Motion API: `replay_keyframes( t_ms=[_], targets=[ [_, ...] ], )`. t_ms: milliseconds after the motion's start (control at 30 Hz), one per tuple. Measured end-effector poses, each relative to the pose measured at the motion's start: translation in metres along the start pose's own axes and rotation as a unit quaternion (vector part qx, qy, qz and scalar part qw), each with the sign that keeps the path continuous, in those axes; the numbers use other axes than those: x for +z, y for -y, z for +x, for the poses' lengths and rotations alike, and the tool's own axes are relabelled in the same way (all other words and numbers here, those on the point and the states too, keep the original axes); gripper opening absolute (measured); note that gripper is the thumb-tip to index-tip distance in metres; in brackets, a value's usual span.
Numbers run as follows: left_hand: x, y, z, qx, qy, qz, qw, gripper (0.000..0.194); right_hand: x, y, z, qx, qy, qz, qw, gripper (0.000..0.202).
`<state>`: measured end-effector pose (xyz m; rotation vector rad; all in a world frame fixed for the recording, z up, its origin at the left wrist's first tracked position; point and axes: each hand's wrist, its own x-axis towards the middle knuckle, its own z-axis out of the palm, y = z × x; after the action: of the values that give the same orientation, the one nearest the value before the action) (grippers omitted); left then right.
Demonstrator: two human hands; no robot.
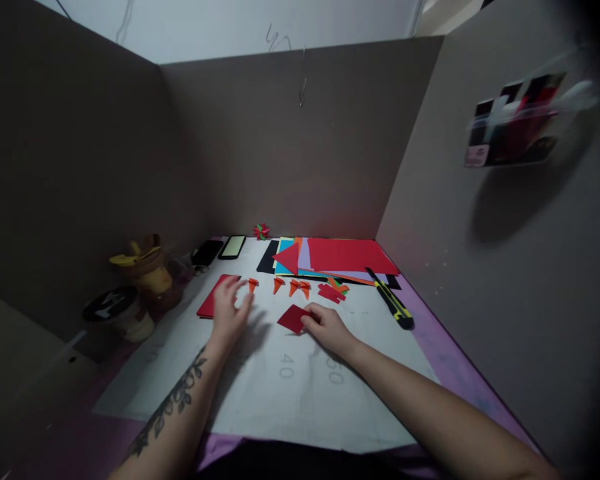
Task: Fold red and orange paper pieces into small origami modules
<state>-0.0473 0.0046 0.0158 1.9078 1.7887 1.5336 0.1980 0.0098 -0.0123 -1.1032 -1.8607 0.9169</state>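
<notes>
Between the thumb and fingers of my right hand (325,325) is a small red paper square (292,319), held by its right corner just over the white sheet. My left hand (229,308) hovers with fingers apart at the right edge of a stack of red paper (211,300), partly covering it; nothing shows in its grasp. Several small folded orange paper pieces (279,285) lie in a row beyond my hands. At the right end of that row are red paper pieces (331,293) and orange and green folded pieces (338,287).
Coloured paper sheets (350,255) are piled at the back, with a yellow-black utility knife (394,303) to their right. A folded paper star (261,231), a phone (233,247), a pot with yellow tools (147,273) and a lidded tub (125,313) stand around. Grey panels enclose the table.
</notes>
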Motion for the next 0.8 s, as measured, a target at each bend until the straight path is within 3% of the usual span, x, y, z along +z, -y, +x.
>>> replay_keyframes(
  t_ms=[67,133,167,267,400,533,667,800],
  targets=[
    [0.014,-0.024,-0.013,-0.012,0.168,-0.101,0.98,0.036,0.002,0.002,-0.002,-0.011,0.01,0.007,1.0,0.01],
    [0.025,-0.042,-0.025,-0.039,0.251,-0.153,0.955,0.039,0.003,0.004,-0.004,-0.039,0.02,0.002,0.999,0.012],
    [0.029,-0.047,-0.029,-0.048,0.262,-0.166,0.949,0.037,0.003,0.005,-0.005,-0.051,0.023,-0.003,0.998,0.019],
    [0.033,-0.048,-0.034,-0.094,0.265,-0.208,0.937,0.028,0.003,0.005,-0.007,-0.073,0.009,0.005,0.997,0.041],
    [0.033,-0.038,-0.031,-0.204,0.246,-0.308,0.896,0.023,-0.001,0.003,-0.004,-0.14,-0.009,0.051,0.989,0.033],
    [0.033,-0.036,-0.031,-0.248,0.232,-0.352,0.872,0.03,-0.004,0.003,-0.002,-0.207,0.016,0.049,0.977,0.026],
    [0.034,-0.039,-0.033,-0.245,0.24,-0.364,0.866,0.031,-0.002,0.006,0.0,-0.129,-0.014,0.094,0.987,0.01],
    [0.034,-0.043,-0.035,-0.214,0.252,-0.331,0.884,0.029,0.001,0.007,0.002,-0.03,-0.029,0.191,0.981,0.011]
  ],
)
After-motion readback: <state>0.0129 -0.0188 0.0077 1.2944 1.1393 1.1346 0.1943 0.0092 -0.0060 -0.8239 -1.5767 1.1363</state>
